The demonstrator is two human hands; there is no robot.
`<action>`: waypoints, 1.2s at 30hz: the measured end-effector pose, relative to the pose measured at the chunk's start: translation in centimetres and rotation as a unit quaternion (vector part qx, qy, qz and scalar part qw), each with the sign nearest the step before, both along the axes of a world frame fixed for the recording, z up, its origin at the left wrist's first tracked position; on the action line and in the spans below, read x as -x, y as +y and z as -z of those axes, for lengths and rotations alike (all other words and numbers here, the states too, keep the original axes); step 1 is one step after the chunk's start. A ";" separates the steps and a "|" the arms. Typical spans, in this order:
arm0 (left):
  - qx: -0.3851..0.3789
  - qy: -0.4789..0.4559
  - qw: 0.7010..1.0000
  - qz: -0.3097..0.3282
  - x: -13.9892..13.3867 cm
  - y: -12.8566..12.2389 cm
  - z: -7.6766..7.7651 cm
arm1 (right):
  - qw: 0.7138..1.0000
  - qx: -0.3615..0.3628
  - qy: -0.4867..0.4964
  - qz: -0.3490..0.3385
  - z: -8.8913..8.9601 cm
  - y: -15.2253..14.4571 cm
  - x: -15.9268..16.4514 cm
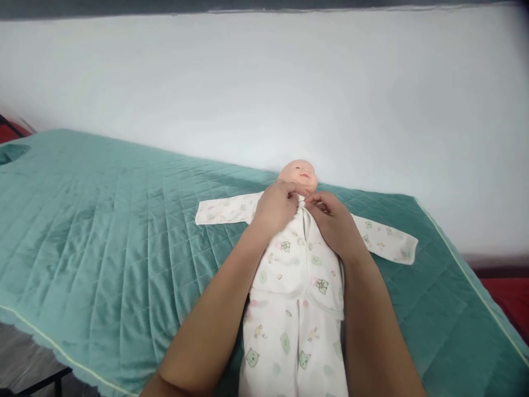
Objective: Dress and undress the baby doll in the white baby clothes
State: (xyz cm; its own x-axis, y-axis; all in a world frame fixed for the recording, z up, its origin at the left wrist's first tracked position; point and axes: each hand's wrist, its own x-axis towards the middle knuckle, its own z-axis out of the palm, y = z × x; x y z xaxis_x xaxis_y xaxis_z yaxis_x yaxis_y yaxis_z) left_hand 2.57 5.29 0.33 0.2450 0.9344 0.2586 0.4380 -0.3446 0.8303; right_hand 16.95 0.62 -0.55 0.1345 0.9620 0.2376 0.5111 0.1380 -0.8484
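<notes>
A baby doll [298, 172] lies on its back, its head toward the wall. It wears a white long-sleeved baby top [289, 267] with green animal prints, and matching trousers [270, 350]. Both sleeves stretch out sideways, and no doll hands show at the cuffs. At the collar, just under the chin, my left hand [279, 205] pinches the left side of the neckline. My right hand [330, 218] pinches the other side, its fingertips close to those of the left. Below them the front edges part in a narrow gap. What exactly lies between my fingertips is partly hidden.
A green quilted cover [124, 242] spreads under the doll, with a pale trimmed edge at the front left and right. Behind stands a white wall [248, 94]. Red fabric [506, 303] shows at the far right, and a dark metal bar [45, 381] at the lower left.
</notes>
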 end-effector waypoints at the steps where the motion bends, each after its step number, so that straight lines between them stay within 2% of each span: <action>1: 0.001 0.007 1.000 -0.001 0.0 -0.1 -0.1 | 1.000 -0.008 -0.006 -0.002 0.1 0.0 -0.1; 9: -0.014 0.074 0.997 -0.015 0.1 -0.4 -0.6 | 0.998 -0.037 -0.044 0.025 0.2 -0.1 0.0; 13: -0.026 0.061 0.998 0.012 0.5 -0.4 -0.7 | 0.998 -0.014 -0.058 0.027 -0.1 -0.2 0.0; 17: -0.018 0.055 0.997 0.054 1.7 -0.9 -1.7 | 0.997 0.003 -0.075 0.013 -0.6 -0.5 -0.1; 21: 0.023 0.058 0.994 0.087 3.0 -1.6 -3.1 | 0.994 0.029 -0.104 0.009 -1.7 -1.3 -0.1; 26: 0.029 0.074 0.988 0.129 3.6 -2.2 -4.2 | 0.988 0.083 -0.112 0.063 -4.0 -2.8 0.0; 31: 0.028 0.079 0.986 0.147 3.5 -2.5 -4.5 | 0.980 0.139 -0.145 0.013 -5.2 -4.0 0.1; 34: 0.045 0.076 0.982 0.166 3.5 -2.6 -4.6 | 0.978 0.124 -0.166 -0.007 -4.7 -4.1 0.4; 36: 0.051 0.081 0.980 0.173 3.5 -2.7 -4.7 | 0.975 0.114 -0.191 0.003 -4.5 -4.0 0.7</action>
State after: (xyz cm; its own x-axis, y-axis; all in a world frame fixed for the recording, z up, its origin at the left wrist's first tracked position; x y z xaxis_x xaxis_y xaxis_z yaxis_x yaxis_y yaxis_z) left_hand -0.94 2.60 5.05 0.5813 0.8076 0.0993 0.4383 -0.4136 0.7980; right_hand 16.28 -3.36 3.95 0.0840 0.9952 0.0510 0.7960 -0.0362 -0.6043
